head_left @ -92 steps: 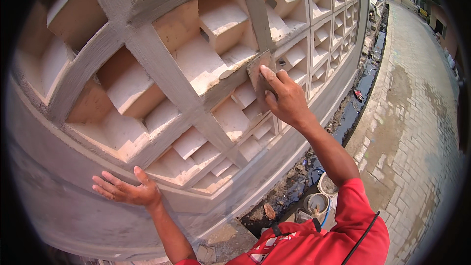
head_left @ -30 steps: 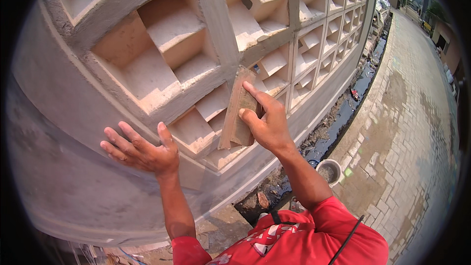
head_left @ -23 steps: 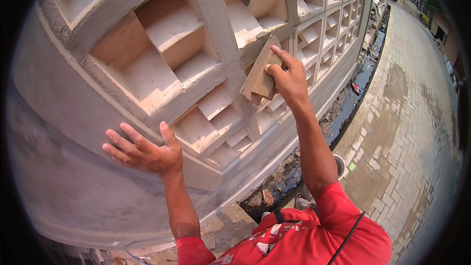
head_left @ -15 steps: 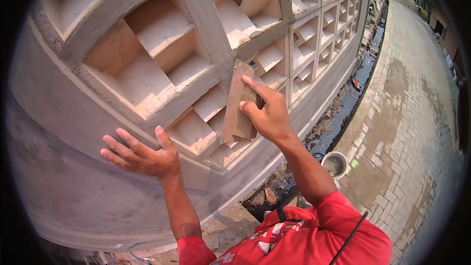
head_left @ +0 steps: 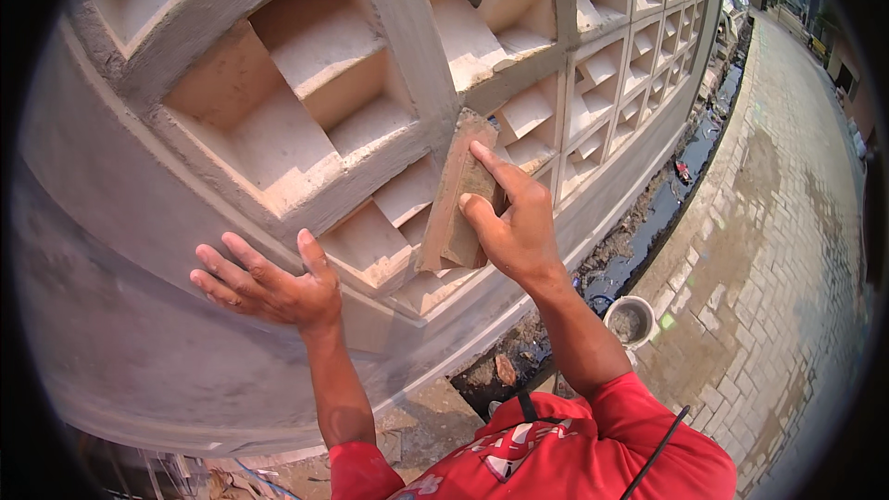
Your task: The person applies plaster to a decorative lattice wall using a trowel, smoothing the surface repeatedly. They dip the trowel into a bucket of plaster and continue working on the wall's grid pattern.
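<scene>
My right hand (head_left: 520,227) grips a worn wooden plastering float (head_left: 448,199). The float is held slantwise over the mortar band between hollow vent blocks, its upper end near where the bands cross. My thumb and forefinger press along its back; the other fingers are hidden behind. Whether its whole face touches the band I cannot tell. My left hand (head_left: 273,285) is open, fingers spread, in front of the smooth grey lower wall (head_left: 120,306), holding nothing. Beside it, a large vent block (head_left: 287,83) with stepped pale inner faces sits in grey mortar.
Below my right forearm stands a pale bucket (head_left: 632,322) with grey material in it. A narrow drain (head_left: 639,236) of dark water and debris runs along the wall's foot. Beyond it stretches a paved lane (head_left: 769,250). Rubble (head_left: 222,481) lies at the lower left.
The view has turned slightly, so the wall and lane appear shifted right. The float stays at nearly the same place by the band crossing. My left hand remains spread, barely moved.
</scene>
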Tool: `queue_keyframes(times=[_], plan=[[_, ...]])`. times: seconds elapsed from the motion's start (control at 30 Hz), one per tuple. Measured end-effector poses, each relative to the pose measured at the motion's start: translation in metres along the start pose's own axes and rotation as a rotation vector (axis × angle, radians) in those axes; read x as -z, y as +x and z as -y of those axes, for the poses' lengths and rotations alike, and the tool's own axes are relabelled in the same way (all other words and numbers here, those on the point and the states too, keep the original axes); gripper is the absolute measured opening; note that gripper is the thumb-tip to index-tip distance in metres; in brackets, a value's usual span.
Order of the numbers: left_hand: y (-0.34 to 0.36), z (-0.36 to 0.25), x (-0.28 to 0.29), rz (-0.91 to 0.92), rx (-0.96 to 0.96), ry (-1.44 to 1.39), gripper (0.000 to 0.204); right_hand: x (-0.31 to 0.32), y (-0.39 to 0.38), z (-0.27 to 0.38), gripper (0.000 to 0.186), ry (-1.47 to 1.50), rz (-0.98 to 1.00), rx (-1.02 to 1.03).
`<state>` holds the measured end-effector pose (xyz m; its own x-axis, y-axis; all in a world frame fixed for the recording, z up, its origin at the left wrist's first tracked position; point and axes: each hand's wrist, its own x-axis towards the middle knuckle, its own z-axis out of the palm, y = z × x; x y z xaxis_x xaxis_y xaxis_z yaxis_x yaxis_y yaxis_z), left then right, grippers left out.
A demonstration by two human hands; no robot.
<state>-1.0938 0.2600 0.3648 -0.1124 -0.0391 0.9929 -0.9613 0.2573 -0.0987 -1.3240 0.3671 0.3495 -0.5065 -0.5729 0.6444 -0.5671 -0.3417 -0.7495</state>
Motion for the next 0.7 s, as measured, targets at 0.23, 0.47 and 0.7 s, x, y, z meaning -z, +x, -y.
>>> queue_keyframes(times=[0.23,0.47,0.7], plan=[[0.001,-0.004,-0.001,-0.003,0.010,0.004,0.080,-0.008,0.028,0.008,0.054,-0.045,-0.063,-0.052],[0.003,-0.001,0.002,-0.011,0.012,0.002,0.078,0.003,0.017,-0.001,0.052,0.076,-0.089,0.000],[-0.002,-0.005,-0.004,-0.014,0.036,-0.017,0.077,0.005,0.004,0.010,0.054,-0.151,0.199,-0.050]])
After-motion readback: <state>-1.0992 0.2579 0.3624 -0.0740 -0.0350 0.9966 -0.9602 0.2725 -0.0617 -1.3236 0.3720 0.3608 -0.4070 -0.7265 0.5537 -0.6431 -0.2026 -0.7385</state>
